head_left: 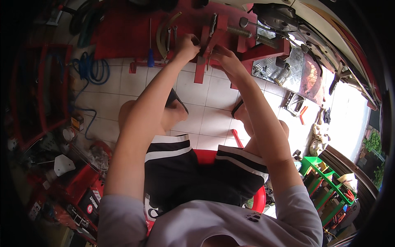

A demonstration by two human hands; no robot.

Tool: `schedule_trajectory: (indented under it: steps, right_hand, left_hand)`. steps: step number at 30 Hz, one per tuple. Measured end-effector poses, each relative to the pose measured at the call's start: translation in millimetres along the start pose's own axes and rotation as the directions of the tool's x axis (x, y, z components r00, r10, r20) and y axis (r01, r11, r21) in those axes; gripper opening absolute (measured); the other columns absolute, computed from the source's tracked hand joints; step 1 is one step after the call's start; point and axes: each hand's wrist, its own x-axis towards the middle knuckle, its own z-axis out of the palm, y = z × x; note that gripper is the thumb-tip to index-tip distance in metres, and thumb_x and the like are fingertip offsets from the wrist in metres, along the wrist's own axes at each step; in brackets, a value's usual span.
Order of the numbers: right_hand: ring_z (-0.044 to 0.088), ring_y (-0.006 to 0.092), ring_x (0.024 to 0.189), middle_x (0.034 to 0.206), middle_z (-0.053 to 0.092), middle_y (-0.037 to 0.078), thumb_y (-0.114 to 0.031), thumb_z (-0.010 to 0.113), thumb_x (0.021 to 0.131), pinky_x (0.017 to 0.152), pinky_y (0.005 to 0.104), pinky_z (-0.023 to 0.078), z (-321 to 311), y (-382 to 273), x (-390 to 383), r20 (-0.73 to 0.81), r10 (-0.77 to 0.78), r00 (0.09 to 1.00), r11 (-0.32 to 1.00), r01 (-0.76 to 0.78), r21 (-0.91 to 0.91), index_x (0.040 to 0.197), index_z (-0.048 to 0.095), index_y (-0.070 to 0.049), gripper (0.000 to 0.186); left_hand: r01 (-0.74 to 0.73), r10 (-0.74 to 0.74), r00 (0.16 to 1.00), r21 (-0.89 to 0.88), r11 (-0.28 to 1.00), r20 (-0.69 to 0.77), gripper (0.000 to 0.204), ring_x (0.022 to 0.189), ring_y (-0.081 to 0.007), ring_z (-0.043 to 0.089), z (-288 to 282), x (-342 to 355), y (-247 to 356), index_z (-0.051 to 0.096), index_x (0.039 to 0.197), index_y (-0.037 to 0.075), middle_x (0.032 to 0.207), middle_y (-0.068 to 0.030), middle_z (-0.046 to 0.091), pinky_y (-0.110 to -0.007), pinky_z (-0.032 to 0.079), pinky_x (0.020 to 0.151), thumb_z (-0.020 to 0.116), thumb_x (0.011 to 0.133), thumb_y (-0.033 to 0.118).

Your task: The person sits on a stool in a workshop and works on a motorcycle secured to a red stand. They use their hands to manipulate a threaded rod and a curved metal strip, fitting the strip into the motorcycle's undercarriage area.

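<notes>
My left hand (189,47) is at the left side of a red metal clamp frame (219,25), its fingers curled inward; whatever lies in them is too small to make out. On the clamp's other side my right hand (227,60) has bent fingers against the frame's lower part, close to a thin rod (208,61). The fingertips are partly hidden. A spanner (213,24) rests on top of the frame. To the left of my hands, a blue-handled screwdriver (151,58), two more spanners and a curved tan tube (161,38) lie on a red bench (119,36).
A coil spring (239,31) sits right of the clamp, beside a metal tray (267,66) with loose parts. A blue hose (96,73) lies coiled at left near a red shelf (43,88). A green tool rack (325,175) stands at lower right. I sit on a red stool (260,199).
</notes>
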Motion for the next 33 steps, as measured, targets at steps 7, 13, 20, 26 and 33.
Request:
schedule_trajectory:
  steps: [7,13,20,26,33]
  right_hand:
    - [0.056,0.0186,0.108,0.124,0.059,0.008,-0.020,0.066,0.079,0.088,0.0321,0.046,-0.9,8.0,10.6,-0.068,-0.072,0.995,0.996,0.068,-0.055,0.131,0.050,-0.003,0.057]
    - [0.057,0.0189,0.106,0.126,0.059,0.009,-0.020,0.067,0.079,0.088,0.0327,0.047,-6.8,1.9,11.2,-0.097,-0.089,0.991,0.995,0.084,-0.054,0.133,0.049,-0.002,0.059]
    - [0.054,0.0185,0.118,0.129,0.057,0.008,-0.019,0.067,0.078,0.101,0.0352,0.039,-8.7,0.9,9.7,-0.028,-0.043,0.999,0.999,0.043,-0.005,0.139,0.041,-0.005,0.068]
    - [0.049,0.0194,0.124,0.137,0.051,0.007,-0.023,0.068,0.079,0.102,0.0360,0.038,-3.7,-2.3,2.9,-0.040,-0.065,0.997,0.997,0.062,-0.052,0.142,0.040,-0.006,0.071]
    - [0.057,0.0181,0.109,0.127,0.059,0.008,-0.019,0.069,0.076,0.089,0.0322,0.046,-5.0,1.7,7.8,-0.037,-0.080,0.996,0.995,0.078,-0.054,0.145,0.034,-0.003,0.079]
  left_hand:
    - [-0.033,0.042,0.996,-0.115,0.993,0.080,0.009,0.071,-0.0173,0.071,10.9,6.6,-5.1,0.069,0.090,0.001,0.079,-0.0094,0.072,-0.028,0.056,0.067,0.068,0.080,0.000]
    - [-0.009,0.012,0.996,-0.030,1.000,0.093,0.013,0.078,-0.0165,0.070,8.4,6.9,10.0,0.069,0.094,-0.002,0.088,-0.0116,0.072,-0.029,0.055,0.072,0.065,0.082,0.003]
    - [-0.074,0.075,0.995,-0.014,0.997,0.061,0.022,0.083,-0.0241,0.072,5.0,14.0,5.5,0.070,0.095,-0.003,0.089,-0.0169,0.071,-0.034,0.057,0.072,0.062,0.075,-0.006]
    - [0.008,0.000,0.991,-0.060,0.998,0.131,0.019,0.074,-0.0219,0.072,0.4,11.7,16.1,0.069,0.094,-0.007,0.083,-0.0178,0.071,-0.030,0.059,0.068,0.063,0.077,-0.004]
    - [0.123,-0.090,0.971,-0.140,0.982,0.222,0.015,0.068,-0.0193,0.072,3.5,26.9,-1.1,0.069,0.093,-0.006,0.076,-0.0149,0.071,-0.029,0.058,0.064,0.062,0.086,0.006]
